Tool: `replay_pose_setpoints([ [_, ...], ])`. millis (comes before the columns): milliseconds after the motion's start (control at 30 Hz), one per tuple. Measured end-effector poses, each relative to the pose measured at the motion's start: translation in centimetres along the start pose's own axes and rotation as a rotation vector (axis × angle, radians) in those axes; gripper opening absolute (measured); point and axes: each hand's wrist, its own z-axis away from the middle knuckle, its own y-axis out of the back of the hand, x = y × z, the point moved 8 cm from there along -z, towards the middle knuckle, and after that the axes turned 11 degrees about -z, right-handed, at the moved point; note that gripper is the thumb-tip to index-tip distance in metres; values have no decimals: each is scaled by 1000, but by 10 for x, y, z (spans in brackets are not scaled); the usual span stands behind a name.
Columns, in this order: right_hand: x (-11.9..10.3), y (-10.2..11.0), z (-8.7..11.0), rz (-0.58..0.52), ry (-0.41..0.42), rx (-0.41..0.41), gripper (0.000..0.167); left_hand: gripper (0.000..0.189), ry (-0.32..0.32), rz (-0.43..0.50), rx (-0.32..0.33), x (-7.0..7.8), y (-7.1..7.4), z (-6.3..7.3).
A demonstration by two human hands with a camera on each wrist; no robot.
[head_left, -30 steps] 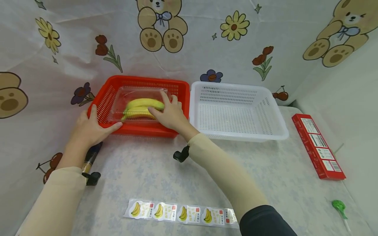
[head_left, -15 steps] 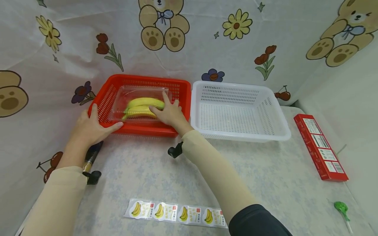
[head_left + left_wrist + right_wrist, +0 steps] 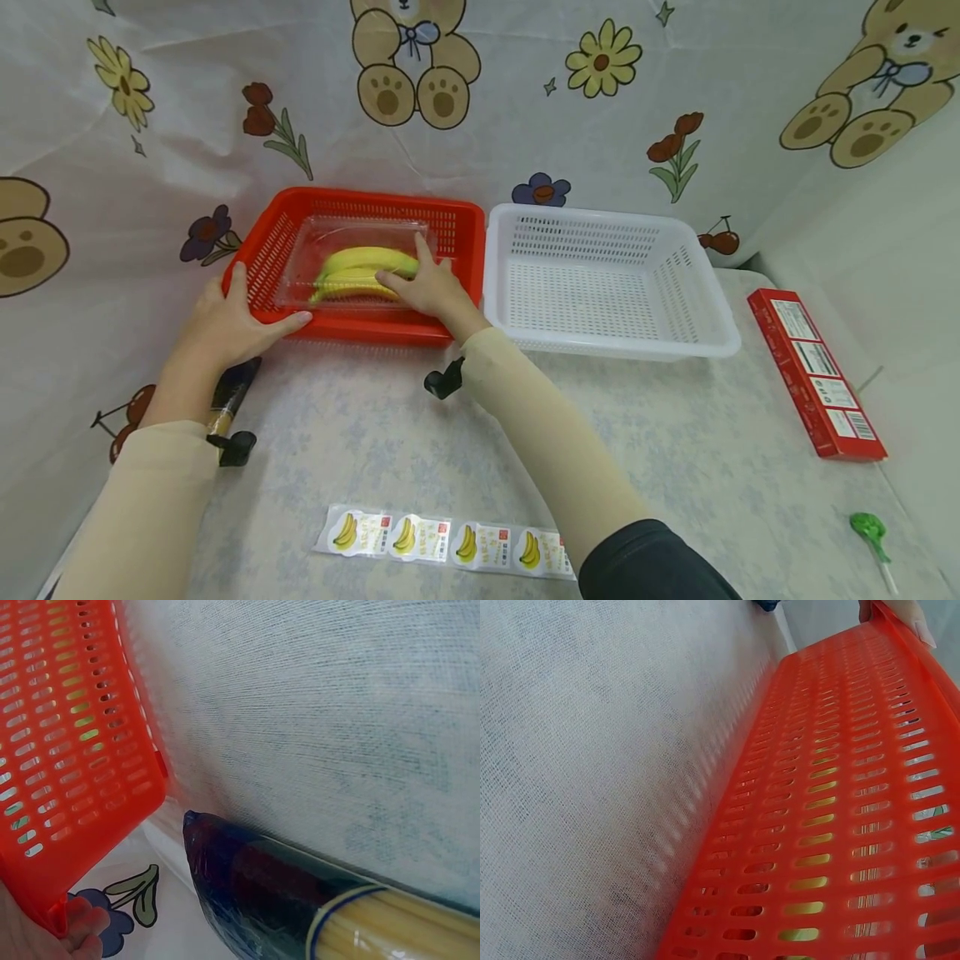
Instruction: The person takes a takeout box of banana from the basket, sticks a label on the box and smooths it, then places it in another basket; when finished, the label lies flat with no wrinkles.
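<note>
Bananas point(image 3: 360, 259) lie inside a clear container point(image 3: 306, 250), which sits in the red basket point(image 3: 360, 332) left of centre in the head view. The left hand point(image 3: 225, 325), at the basket's lower-left corner, grips the rim, thumb along the front edge and fingers over the left side; at the lower left of the left wrist view, fingers wrap that rim. The right hand point(image 3: 431, 287) reaches over the basket's front edge to the container's right end, thumb and forefinger spread wide across it; whether it pinches the container I cannot tell. Yellow shows through the basket's slots in both wrist views. Just beside, right of centre, stands a white basket point(image 3: 577, 304). Next to the left forearm, partly covered by it, is a bundle of pale sticks point(image 3: 405, 930) in a wrapper with a dark end, seen closer at the bottom of the left wrist view. At the bottom of the frame a strip of banana stickers point(image 3: 420, 537) lies flat on the pale mottled worktop point(image 3: 360, 433), its right end reaching the right sleeve point(image 3: 555, 433). Toward the right edge a red box point(image 3: 817, 375) lies aslant, and below it a green-headed stick point(image 3: 870, 527). A cloth point(image 3: 487, 158) printed with bears and flowers fills the top.
</note>
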Motion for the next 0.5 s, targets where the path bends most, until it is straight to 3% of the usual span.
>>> replay_pose_setpoints([
  [300,-3,1,-1,-98,24,-44,106,136,-3,-6,-15,1,0,2],
  [500,-4,3,1,-204,32,-44,96,137,-1,-8,-11,1,0,2],
])
